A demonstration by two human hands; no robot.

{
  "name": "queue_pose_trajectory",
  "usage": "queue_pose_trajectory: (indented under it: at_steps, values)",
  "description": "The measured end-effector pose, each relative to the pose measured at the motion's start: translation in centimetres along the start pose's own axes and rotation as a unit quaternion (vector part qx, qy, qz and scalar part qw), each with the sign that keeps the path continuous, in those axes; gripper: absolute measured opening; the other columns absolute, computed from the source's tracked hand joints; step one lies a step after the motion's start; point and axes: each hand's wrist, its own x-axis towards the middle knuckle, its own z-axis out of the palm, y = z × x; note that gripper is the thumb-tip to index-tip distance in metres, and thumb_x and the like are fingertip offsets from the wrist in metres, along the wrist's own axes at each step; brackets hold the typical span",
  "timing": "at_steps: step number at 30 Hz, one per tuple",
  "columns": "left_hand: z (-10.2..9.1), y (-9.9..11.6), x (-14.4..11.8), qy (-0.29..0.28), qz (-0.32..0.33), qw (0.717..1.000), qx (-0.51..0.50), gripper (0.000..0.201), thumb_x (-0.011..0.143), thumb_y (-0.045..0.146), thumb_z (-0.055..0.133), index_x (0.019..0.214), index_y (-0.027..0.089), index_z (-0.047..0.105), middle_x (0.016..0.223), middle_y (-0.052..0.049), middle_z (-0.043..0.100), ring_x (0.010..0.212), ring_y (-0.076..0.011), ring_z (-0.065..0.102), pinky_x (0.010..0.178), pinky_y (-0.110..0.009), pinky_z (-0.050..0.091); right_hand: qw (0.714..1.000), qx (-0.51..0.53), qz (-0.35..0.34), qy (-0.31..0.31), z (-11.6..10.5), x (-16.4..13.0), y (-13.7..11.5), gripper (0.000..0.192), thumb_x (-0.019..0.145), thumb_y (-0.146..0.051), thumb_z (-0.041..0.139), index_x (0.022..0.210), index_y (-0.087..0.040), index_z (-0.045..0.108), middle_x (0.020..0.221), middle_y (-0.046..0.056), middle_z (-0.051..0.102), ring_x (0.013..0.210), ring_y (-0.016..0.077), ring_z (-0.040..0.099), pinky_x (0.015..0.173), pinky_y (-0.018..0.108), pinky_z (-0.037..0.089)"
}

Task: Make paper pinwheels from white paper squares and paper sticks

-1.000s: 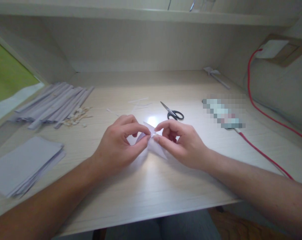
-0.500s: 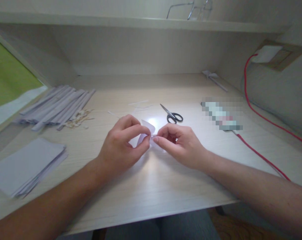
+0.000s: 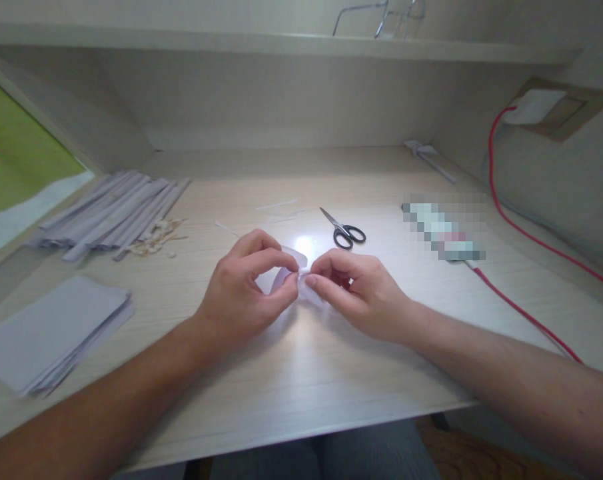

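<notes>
Over the middle of the desk, a small piece of thin white paper is held between my two hands. My left hand pinches it between thumb and fingertips. From the other side, my right hand has its thumb and forefinger closed at the paper's gathered middle. Curved flaps of the paper stick out above and below the fingertips, and part of it is hidden behind my left fingers. Black-handled scissors lie just beyond my right hand, blades pointing away to the left.
Rolled paper sticks lie at the left beside a small heap of pale string-like bits. Nearer is a stack of paper sheets. Thin paper strips lie beyond my hands. A blurred-out device with a red cable lies right.
The upper flap of the paper has tipped lower, and the paper has turned slightly between my fingertips. Both hands keep their pinch in nearly the same place.
</notes>
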Motion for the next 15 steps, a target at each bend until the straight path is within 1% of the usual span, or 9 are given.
queue_pose_trajectory:
  at_steps: [4,8,12,15]
  values:
    - [0.04,0.04,-0.15,0.011,0.025,0.999,0.020,0.008,0.083,0.014,0.069,0.086,0.021,0.071,0.087,-0.003,0.060,0.085,-0.0178,0.059,0.077,-0.033,0.049,0.999,0.019,0.045,0.017,0.04,0.05,-0.21,0.019,0.093,-0.033,0.067,0.086,-0.015,0.066,0.073,0.000,0.063,0.062,0.0104,0.053,0.056,0.024,0.041]
    - [0.02,-0.03,-0.24,0.018,0.083,0.995,0.061,0.008,0.084,0.013,0.068,0.087,0.020,0.070,0.088,-0.005,0.062,0.085,-0.0197,0.058,0.077,-0.035,0.049,0.997,0.025,0.067,0.006,0.12,0.09,-0.31,0.025,0.093,-0.037,0.067,0.084,-0.014,0.071,0.068,0.000,0.063,0.060,0.0107,0.052,0.055,0.025,0.039]
    - [0.08,0.02,-0.16,0.022,0.126,0.986,0.106,0.006,0.085,0.015,0.067,0.085,0.020,0.070,0.086,-0.006,0.064,0.081,-0.0199,0.056,0.074,-0.036,0.048,0.997,0.035,0.071,-0.008,0.27,-0.03,-0.10,0.025,0.094,-0.038,0.066,0.090,-0.015,0.075,0.070,0.000,0.066,0.061,0.0110,0.054,0.056,0.025,0.039]
    - [0.28,0.04,-0.10,0.025,0.144,0.982,0.118,0.005,0.085,0.015,0.068,0.083,0.019,0.071,0.084,-0.006,0.065,0.079,-0.0198,0.056,0.071,-0.036,0.048,0.998,0.023,0.062,-0.004,0.36,-0.08,0.05,0.022,0.095,-0.032,0.063,0.087,-0.016,0.075,0.070,0.000,0.066,0.061,0.0106,0.053,0.056,0.025,0.038]
